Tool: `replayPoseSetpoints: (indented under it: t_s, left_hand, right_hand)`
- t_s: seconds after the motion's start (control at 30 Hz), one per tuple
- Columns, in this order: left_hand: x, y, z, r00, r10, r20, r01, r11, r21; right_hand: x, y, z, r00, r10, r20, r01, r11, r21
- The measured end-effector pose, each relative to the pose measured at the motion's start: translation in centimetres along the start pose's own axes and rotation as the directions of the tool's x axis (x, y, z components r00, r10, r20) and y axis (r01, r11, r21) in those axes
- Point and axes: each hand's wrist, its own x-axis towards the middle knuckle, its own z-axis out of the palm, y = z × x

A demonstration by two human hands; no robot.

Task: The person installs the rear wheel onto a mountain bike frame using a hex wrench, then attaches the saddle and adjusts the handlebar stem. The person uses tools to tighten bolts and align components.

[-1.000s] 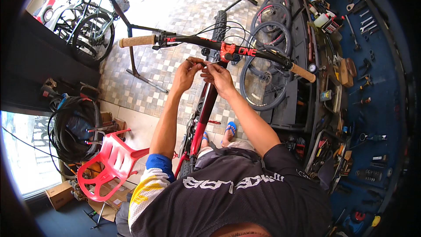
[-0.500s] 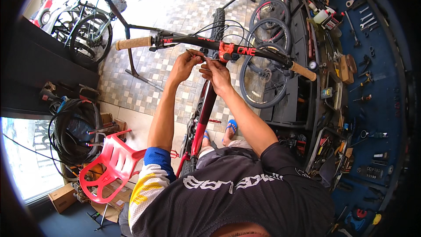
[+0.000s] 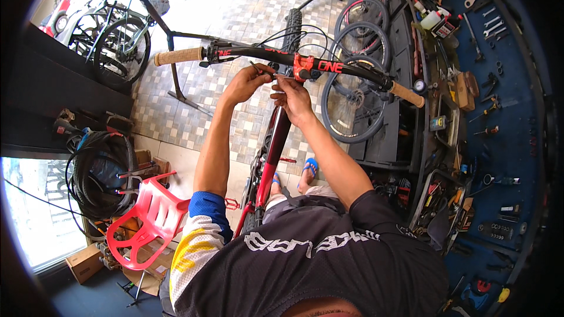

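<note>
Daylight floods in from the window [image 3: 35, 211] at the lower left and the doorway at the top, washing out the tiled floor [image 3: 235, 0]. The centre is sharp; the fisheye rim bends, darkens and vignettes black.

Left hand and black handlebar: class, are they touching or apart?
Cannot tell. In the head view the left hand sits right under the black handlebar, but any contact or gap is too small to see.

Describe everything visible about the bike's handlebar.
The handlebar is a dark bar with red lettering, lying across the view and clamped by a red stem. Tan grips cap both ends. Thin black cables loop beyond it. The left hand and the right hand pinch something small just beside the stem.
</note>
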Motion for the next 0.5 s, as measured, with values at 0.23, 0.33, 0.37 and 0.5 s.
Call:
replayPoseSetpoints:
  t_s: [0.23,0.33,0.37,0.5]
  left_hand:
    - [-1.2,0.3,1.5,0.936,0.342,-0.088,-0.266,0.847,0.461]
    - [-2.5,-0.9,2.2,0.922,0.301,-0.244,-0.187,0.896,0.402]
    - [-3.0,-3.6,1.7,0.908,0.265,-0.324,-0.163,0.937,0.309]
    - [-2.9,-2.5,0.6,0.890,-0.452,-0.060,0.342,0.748,-0.569]
  right_hand:
    - [0.1,-0.6,0.2,0.999,0.024,-0.035,-0.020,0.994,0.105]
    - [0.1,-0.4,0.6,0.999,0.001,-0.039,0.004,0.993,0.118]
    - [0.1,-0.3,0.9,1.000,-0.006,-0.026,0.009,0.994,0.106]
    - [0.2,-0.3,0.2,1.000,0.002,-0.019,-0.001,0.997,0.071]
